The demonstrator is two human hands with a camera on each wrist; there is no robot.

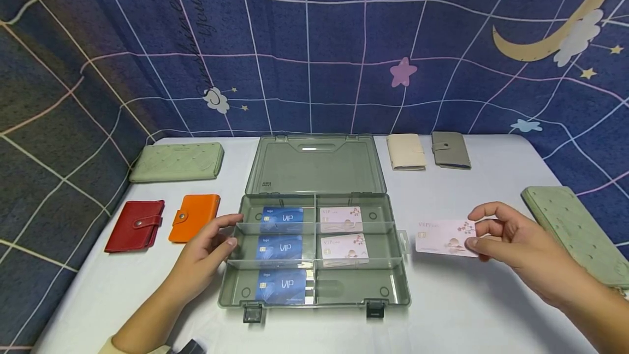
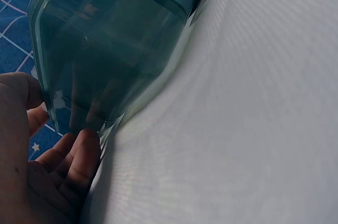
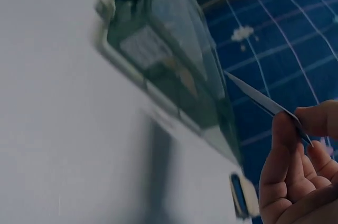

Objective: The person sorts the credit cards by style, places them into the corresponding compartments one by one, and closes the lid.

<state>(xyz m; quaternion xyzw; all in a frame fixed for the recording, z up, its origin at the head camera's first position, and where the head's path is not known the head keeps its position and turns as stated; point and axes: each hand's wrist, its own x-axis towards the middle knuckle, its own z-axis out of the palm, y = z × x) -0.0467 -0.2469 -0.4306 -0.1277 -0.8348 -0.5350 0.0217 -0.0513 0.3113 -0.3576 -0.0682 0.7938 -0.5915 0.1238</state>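
A grey-green clear plastic box (image 1: 314, 306) stands open on the table, its lid (image 1: 316, 171) tipped back. Blue VIP cards (image 1: 281, 287) lie in the three left compartments. Pink VIP cards (image 1: 344, 248) are in the back and middle right ones. My right hand (image 1: 516, 242) pinches another pink card (image 1: 439, 238) by its right end, above the table to the box's right. This card appears edge-on (image 3: 264, 102) in the right wrist view. At the box's left side my left hand (image 1: 206, 253) grips the wall between thumb and fingers (image 2: 82, 155).
To the left lie a long green wallet (image 1: 177, 163), a red wallet (image 1: 135, 226) and an orange card holder (image 1: 195, 217). Behind on the right are a cream card holder (image 1: 405, 152) and a grey one (image 1: 450, 150). Another green wallet (image 1: 575, 234) lies beyond my right hand.
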